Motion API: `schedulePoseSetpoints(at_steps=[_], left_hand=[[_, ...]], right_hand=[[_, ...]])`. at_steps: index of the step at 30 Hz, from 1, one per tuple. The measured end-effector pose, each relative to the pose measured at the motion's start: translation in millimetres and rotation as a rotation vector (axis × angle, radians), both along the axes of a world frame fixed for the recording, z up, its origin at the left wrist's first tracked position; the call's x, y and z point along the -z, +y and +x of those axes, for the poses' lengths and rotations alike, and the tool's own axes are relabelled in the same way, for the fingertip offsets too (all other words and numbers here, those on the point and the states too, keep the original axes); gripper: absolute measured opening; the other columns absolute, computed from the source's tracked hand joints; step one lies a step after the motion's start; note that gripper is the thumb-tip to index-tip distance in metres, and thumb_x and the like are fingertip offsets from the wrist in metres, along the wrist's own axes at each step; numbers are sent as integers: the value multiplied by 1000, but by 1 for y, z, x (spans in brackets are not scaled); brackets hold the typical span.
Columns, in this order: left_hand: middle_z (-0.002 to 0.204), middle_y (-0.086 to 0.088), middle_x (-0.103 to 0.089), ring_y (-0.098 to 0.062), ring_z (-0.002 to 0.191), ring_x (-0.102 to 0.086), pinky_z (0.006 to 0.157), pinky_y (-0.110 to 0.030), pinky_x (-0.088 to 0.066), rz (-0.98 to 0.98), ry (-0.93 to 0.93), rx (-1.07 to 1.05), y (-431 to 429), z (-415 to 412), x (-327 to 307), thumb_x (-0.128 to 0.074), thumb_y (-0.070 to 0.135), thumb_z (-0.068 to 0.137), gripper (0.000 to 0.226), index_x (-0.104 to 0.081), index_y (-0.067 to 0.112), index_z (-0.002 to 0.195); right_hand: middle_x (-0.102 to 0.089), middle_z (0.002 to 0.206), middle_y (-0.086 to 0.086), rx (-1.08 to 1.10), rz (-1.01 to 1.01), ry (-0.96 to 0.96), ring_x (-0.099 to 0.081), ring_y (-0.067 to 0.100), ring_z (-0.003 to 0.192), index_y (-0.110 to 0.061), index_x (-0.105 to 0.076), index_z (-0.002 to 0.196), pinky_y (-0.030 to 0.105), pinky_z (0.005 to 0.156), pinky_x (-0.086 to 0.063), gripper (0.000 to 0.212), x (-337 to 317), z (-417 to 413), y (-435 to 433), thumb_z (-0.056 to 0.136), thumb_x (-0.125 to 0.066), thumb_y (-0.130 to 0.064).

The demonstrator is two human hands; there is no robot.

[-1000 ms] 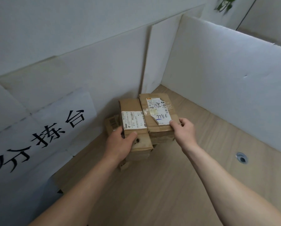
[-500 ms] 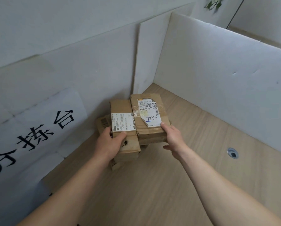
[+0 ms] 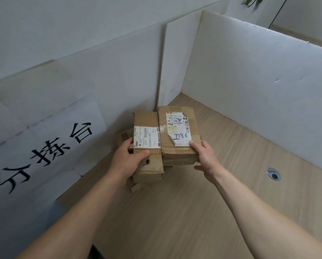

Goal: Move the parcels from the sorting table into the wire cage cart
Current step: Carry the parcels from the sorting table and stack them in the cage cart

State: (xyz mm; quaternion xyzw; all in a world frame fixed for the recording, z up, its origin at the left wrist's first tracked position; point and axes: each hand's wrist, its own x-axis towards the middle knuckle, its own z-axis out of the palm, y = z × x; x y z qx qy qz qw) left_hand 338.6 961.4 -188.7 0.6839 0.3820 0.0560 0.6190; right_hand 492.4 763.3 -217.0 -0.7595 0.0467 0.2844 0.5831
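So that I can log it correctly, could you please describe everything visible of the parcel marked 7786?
The parcel is a flat brown cardboard box with wrinkled tape. Its white label, torn at the lower left, carries barcodes and 7786 handwritten in blue, underlined. It lies roughly level, label up, its left side against a narrower parcel. The right hand grips its near right corner, thumb on top by the label's corner. Whether it rests on anything beneath cannot be told.

One head-worn wide-angle camera looked forward and down, close over the sorting table [image 3: 175, 230], its white-panelled corner [image 3: 175, 62] at upper centre of the frame.
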Motion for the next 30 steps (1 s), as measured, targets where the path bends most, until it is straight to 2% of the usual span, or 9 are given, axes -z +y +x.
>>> schedulePoseSetpoints(at_steps=[5,8,12,15,19,21,25,27,30], left_hand=[[130,5,-63,-19,112,-63,99,-47,-53,-59,10,-23,2,0,1,-83,26,79,75,-47,33,144],[129,4,-63,-18,108,-64,94,-41,-54,-91,16,-22,0,0,0,-83,21,80,72,-48,29,143],[124,0,-67,-21,105,-68,93,-45,-56,-153,-5,-27,0,-1,-2,-84,13,77,73,-52,26,141],[120,0,-69,-20,104,-69,87,-39,-57,-173,-35,-19,-1,-4,-5,-84,11,77,70,-55,27,138],[117,0,-70,-19,100,-70,81,-34,-56,-191,-80,-20,-9,-12,-11,-83,7,78,69,-55,24,138],[115,1,-70,-18,98,-71,77,-32,-56,-190,-102,-19,-14,-15,-13,-83,5,78,69,-54,24,138],[110,6,-68,-5,84,-72,68,-23,-57,-156,-174,-16,-27,-19,-24,-81,2,79,65,-54,26,133],[112,5,-68,-7,89,-72,75,-26,-58,-131,-203,-14,-34,-21,-30,-81,1,79,67,-53,26,134],[119,2,-68,-14,100,-71,88,-38,-59,-105,-245,-28,-43,-23,-39,-82,2,77,70,-53,24,137]], right_hand=[[-62,127,-1,-4,31,77,-57,28,118,-31,-57,123,52,89,-46,35,1,-4,-2,93,-65,-46],[-62,128,-1,-7,72,103,-57,28,117,-33,-54,130,54,91,-49,39,0,-9,-1,94,-65,-42],[-68,122,3,17,110,58,-63,25,104,-30,-61,121,50,85,-54,27,-4,-14,-2,95,-64,-35],[-69,119,5,16,127,28,-63,24,100,-28,-63,115,52,87,-55,21,-8,-15,-7,95,-64,-32],[-71,112,3,19,153,-19,-64,23,96,-26,-64,114,45,79,-55,20,-16,-19,-17,95,-65,-30],[-70,109,1,31,167,-46,-63,22,93,-24,-64,116,45,80,-54,22,-20,-21,-21,95,-65,-28],[-70,103,-1,63,212,-100,-62,18,89,-23,-65,112,43,80,-52,17,-33,-27,-32,95,-65,-23],[-70,103,0,74,238,-119,-62,17,90,-23,-64,110,42,78,-53,14,-40,-30,-39,96,-64,-21],[-70,106,3,70,265,-145,-62,18,91,-21,-64,109,40,76,-53,13,-50,-34,-53,96,-63,-20]])
